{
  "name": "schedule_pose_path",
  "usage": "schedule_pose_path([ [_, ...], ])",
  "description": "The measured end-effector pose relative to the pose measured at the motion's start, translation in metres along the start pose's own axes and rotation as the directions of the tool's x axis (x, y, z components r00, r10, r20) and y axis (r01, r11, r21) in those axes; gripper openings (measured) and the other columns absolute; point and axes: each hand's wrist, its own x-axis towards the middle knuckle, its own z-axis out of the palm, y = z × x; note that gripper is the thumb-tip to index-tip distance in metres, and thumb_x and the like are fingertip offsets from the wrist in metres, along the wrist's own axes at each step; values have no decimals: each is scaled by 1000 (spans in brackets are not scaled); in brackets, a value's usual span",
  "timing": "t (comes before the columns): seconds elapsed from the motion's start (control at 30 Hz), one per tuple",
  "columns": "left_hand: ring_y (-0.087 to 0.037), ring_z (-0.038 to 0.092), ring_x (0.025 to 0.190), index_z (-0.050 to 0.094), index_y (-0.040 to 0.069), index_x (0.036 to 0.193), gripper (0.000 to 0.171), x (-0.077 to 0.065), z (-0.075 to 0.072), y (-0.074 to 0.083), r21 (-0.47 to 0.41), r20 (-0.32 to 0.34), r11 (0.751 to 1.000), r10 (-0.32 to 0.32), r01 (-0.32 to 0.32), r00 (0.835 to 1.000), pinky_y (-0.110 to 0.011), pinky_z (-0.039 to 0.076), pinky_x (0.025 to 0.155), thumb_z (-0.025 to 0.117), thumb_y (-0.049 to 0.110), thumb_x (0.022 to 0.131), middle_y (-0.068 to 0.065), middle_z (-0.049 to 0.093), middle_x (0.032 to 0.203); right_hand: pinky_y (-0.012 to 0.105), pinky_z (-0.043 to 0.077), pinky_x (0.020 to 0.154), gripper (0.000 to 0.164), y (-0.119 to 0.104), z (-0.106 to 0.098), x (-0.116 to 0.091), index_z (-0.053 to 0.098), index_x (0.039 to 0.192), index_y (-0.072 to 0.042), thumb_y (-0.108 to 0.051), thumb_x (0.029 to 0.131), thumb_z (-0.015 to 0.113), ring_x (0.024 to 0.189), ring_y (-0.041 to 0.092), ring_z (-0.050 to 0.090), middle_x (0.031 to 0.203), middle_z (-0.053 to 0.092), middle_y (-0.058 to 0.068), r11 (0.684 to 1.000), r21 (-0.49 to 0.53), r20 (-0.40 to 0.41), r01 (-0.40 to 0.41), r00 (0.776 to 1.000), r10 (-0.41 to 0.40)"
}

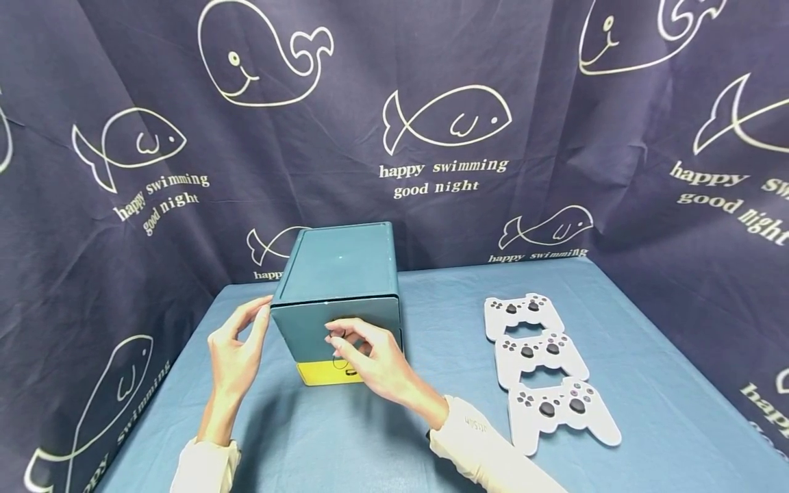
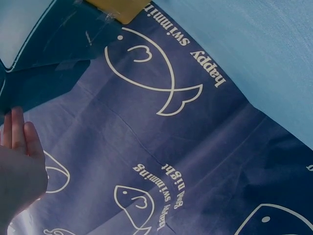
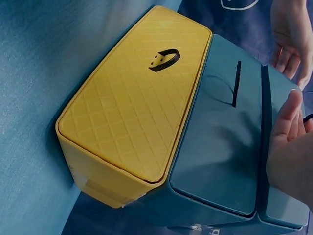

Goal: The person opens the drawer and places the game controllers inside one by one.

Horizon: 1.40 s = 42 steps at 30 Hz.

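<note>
box (image 1: 337, 267): 7 o'clock of centre | left hand (image 1: 236, 350): box's 8 o'clock, upright, fingers straight, touching corner | right hand (image 1: 374, 357): box's 5 o'clock, fingers curled, pinching handle (image 3: 308, 118)

The left hand (image 1: 235, 352) is outstretched; the right hand (image 1: 379, 359) curls its fingers (image 1: 354, 326).

Smooth plastic with a faint sheen faces the box (image 1: 339, 267), while raised diamond quilting textures its yellow drawer (image 3: 127, 107); smooth, matt-looking controllers (image 1: 540, 342) rest on cloth (image 1: 450, 329) before a creased fabric backdrop (image 1: 444, 61).
</note>
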Motion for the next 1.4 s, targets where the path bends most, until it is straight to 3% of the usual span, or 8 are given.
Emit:
schedule_pose_path([
  [0.83, 5, 67, 98, 78, 3, 117, 24, 0, -4, -1, 17, 30, 1000, -26, 26, 999, -14, 48, 89, 70, -4, 95, -15, 76, 104, 26, 55, 66, 25, -4, 5, -9, 70, 126, -5, -12, 103, 65, 81, 35, 70, 105, 73, 16, 999, -16, -11, 37, 999, -38],
  [1.4, 6, 66, 99, 77, 5, 119, 24, -1, -4, -1, 43, 44, 997, -58, 56, 997, -14, 47, 90, 69, 0, 97, -14, 76, 106, 27, 57, 66, 23, -4, 7, -12, 70, 125, -3, -8, 103, 64, 80, 26, 71, 103, 73, 18, 998, 3, -24, 70, 997, -70],
])
